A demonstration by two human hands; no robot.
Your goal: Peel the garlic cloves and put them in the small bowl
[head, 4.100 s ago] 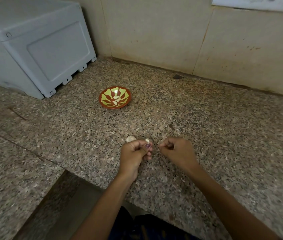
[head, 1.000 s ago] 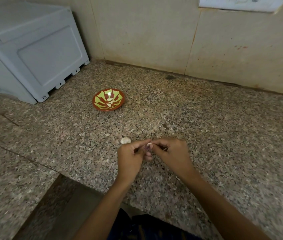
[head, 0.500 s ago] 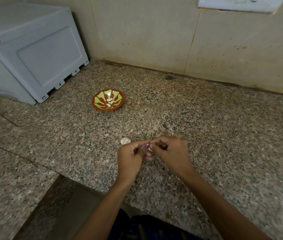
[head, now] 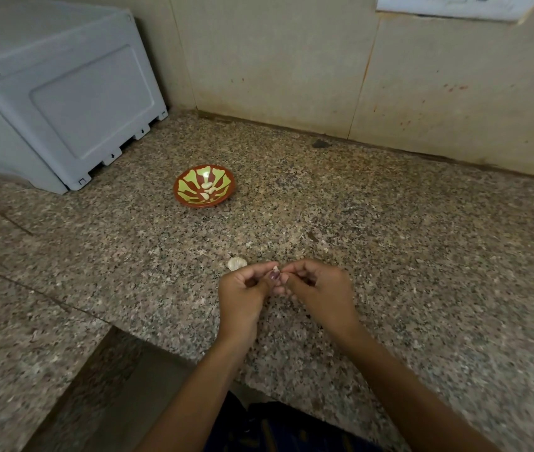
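One garlic clove (head: 275,268), pale with skin partly on, is pinched between both hands above the counter's front edge. A second unpeeled clove (head: 236,263) lies just left. Small bowl (head: 204,186), red-brown with yellow-green pattern, stands upright mid-counter, holding peeled cloves (head: 207,190).

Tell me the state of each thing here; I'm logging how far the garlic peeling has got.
Left hand: curled, pinching a garlic clove.
Right hand: fingertips pinching at the same clove's tip.
Garlic clove in the hands: held above the counter, mostly hidden, pale tip showing.
Loose garlic piece: lying on the counter, beside the left hand.
Small bowl: upright, holding a few peeled cloves.
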